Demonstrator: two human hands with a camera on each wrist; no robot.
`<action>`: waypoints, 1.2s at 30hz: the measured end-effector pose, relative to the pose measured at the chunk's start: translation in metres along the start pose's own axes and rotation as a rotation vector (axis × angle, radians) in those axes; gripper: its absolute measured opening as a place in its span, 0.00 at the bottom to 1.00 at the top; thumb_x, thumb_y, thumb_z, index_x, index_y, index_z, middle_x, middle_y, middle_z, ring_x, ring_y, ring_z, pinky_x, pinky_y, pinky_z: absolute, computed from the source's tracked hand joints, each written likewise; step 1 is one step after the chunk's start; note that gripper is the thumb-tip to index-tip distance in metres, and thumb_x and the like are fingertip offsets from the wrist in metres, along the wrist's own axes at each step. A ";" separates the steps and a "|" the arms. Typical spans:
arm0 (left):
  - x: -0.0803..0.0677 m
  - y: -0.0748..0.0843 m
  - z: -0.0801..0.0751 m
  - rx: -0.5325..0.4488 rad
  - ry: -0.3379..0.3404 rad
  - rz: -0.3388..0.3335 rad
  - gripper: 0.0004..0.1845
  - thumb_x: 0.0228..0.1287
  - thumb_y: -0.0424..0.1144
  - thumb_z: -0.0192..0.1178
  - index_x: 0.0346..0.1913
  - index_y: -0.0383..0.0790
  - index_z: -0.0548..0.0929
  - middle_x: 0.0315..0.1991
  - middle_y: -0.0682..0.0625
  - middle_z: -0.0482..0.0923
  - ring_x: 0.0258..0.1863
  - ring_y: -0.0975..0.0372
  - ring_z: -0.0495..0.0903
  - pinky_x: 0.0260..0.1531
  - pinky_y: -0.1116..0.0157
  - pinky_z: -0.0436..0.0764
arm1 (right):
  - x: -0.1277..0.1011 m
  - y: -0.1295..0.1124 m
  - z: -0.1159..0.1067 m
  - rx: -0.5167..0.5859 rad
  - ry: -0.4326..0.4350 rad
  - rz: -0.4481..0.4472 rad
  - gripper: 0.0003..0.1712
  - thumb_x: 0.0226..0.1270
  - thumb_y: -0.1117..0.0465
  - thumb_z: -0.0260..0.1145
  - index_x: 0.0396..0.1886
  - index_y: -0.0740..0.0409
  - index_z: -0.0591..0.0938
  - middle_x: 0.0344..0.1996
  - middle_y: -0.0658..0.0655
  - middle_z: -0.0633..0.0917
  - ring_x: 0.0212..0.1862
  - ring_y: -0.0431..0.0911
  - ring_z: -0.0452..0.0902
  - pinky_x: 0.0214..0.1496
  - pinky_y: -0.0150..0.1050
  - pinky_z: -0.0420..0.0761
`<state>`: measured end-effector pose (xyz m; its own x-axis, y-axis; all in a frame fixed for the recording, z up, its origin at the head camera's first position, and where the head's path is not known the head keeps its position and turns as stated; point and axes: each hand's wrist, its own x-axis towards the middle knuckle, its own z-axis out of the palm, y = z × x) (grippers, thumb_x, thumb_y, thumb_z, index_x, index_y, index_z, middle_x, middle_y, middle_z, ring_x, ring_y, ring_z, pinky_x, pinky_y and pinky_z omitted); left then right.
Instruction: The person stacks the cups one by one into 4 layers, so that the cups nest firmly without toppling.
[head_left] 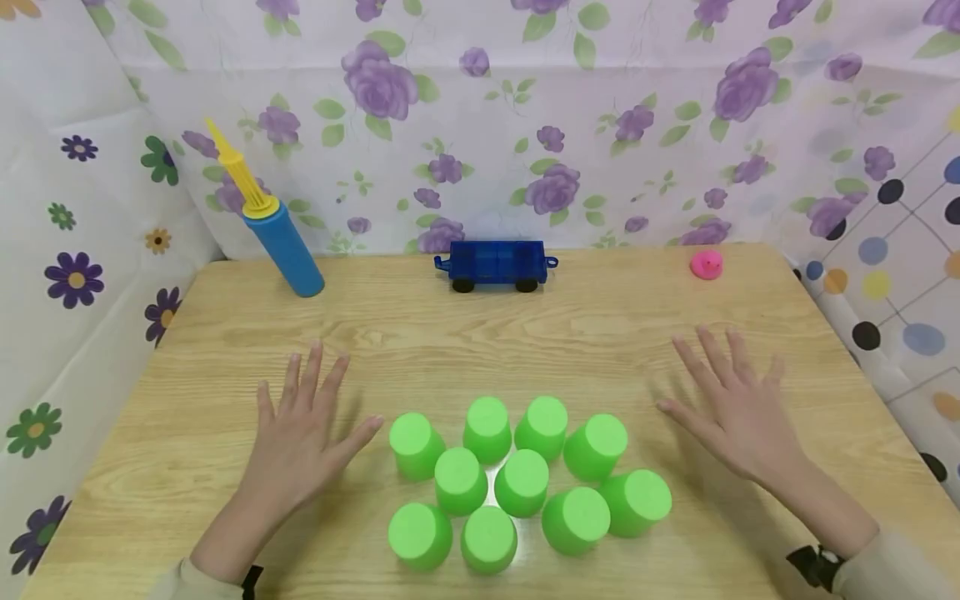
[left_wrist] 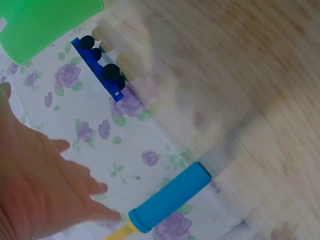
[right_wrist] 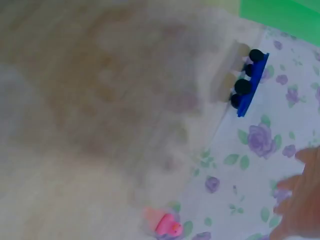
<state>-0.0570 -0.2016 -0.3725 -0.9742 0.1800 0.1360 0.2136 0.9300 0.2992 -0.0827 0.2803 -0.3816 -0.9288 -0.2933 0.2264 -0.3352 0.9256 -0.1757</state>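
Several bright green cups (head_left: 488, 540) stand upside down in a cluster at the near middle of the table. To their left, my left hand (head_left: 296, 446) is spread with fingers straight, its thumb tip close to the leftmost back cup (head_left: 417, 447). On the other side my right hand (head_left: 742, 421) is likewise spread and holds nothing. Both hands point toward the back of the table. In the left wrist view the left hand (left_wrist: 45, 180) shows at the left edge, and the right wrist view has the right hand (right_wrist: 302, 200) at its right edge.
Along the back of the wooden table (head_left: 600, 325) stand a blue pump (head_left: 288, 250) with a yellow top, a blue toy wagon (head_left: 497, 263) with black wheels, and a small pink toy duck (head_left: 707, 264). A flowered cloth (head_left: 480, 150) hangs behind; patterned sheets flank both sides.
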 end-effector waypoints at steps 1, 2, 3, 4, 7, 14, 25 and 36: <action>0.001 0.001 0.000 -0.018 -0.011 0.020 0.43 0.63 0.64 0.48 0.74 0.47 0.48 0.74 0.43 0.34 0.72 0.47 0.32 0.64 0.37 0.30 | 0.003 -0.003 -0.001 0.026 -0.007 -0.026 0.45 0.62 0.40 0.59 0.74 0.42 0.50 0.73 0.60 0.52 0.74 0.56 0.31 0.61 0.69 0.20; 0.002 0.003 0.001 -0.032 -0.022 0.042 0.42 0.63 0.63 0.49 0.74 0.47 0.50 0.74 0.42 0.37 0.73 0.47 0.35 0.65 0.38 0.32 | 0.007 -0.006 -0.002 0.070 -0.021 -0.043 0.43 0.63 0.41 0.59 0.74 0.42 0.52 0.72 0.60 0.53 0.74 0.57 0.33 0.61 0.68 0.20; 0.004 0.004 0.001 -0.049 -0.033 0.064 0.41 0.64 0.63 0.49 0.73 0.47 0.52 0.74 0.42 0.41 0.73 0.47 0.39 0.66 0.39 0.35 | 0.011 -0.011 -0.003 0.127 -0.044 -0.055 0.41 0.65 0.43 0.58 0.74 0.43 0.54 0.72 0.60 0.56 0.73 0.58 0.36 0.62 0.67 0.19; 0.005 0.006 0.001 -0.073 -0.044 0.086 0.39 0.64 0.62 0.49 0.73 0.47 0.54 0.73 0.42 0.46 0.72 0.47 0.44 0.67 0.41 0.38 | 0.015 -0.016 -0.004 0.201 -0.074 -0.060 0.39 0.67 0.45 0.58 0.73 0.43 0.55 0.71 0.60 0.57 0.73 0.59 0.40 0.62 0.67 0.19; 0.008 0.014 0.003 -0.150 -0.079 0.125 0.36 0.64 0.62 0.51 0.70 0.49 0.61 0.69 0.46 0.59 0.68 0.49 0.58 0.65 0.42 0.52 | 0.028 -0.035 -0.006 0.409 -0.169 -0.052 0.33 0.70 0.48 0.55 0.72 0.46 0.60 0.68 0.59 0.64 0.71 0.60 0.51 0.65 0.66 0.23; 0.019 0.036 0.004 -0.367 -0.191 0.119 0.34 0.53 0.69 0.56 0.61 0.59 0.72 0.58 0.60 0.73 0.55 0.59 0.74 0.53 0.47 0.72 | 0.057 -0.078 -0.011 0.490 -0.342 -0.211 0.37 0.64 0.39 0.57 0.70 0.44 0.61 0.66 0.50 0.68 0.66 0.50 0.63 0.66 0.55 0.62; 0.013 0.027 0.004 -0.524 -0.180 0.232 0.30 0.47 0.50 0.72 0.56 0.56 0.76 0.53 0.59 0.77 0.52 0.62 0.76 0.50 0.55 0.77 | 0.092 -0.141 -0.010 0.289 -0.481 -0.614 0.33 0.66 0.43 0.58 0.69 0.45 0.65 0.65 0.52 0.68 0.64 0.47 0.66 0.63 0.45 0.70; 0.025 0.014 0.007 -0.580 -0.377 0.277 0.29 0.47 0.50 0.72 0.55 0.53 0.76 0.51 0.60 0.77 0.49 0.62 0.76 0.50 0.55 0.77 | 0.095 -0.155 0.005 0.203 -0.512 -0.700 0.31 0.67 0.44 0.58 0.67 0.47 0.67 0.65 0.53 0.69 0.63 0.49 0.67 0.63 0.46 0.69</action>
<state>-0.0790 -0.1820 -0.3712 -0.8158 0.5778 -0.0236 0.3570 0.5352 0.7656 -0.1195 0.1077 -0.3376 -0.4411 -0.8916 -0.1021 -0.8286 0.4483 -0.3354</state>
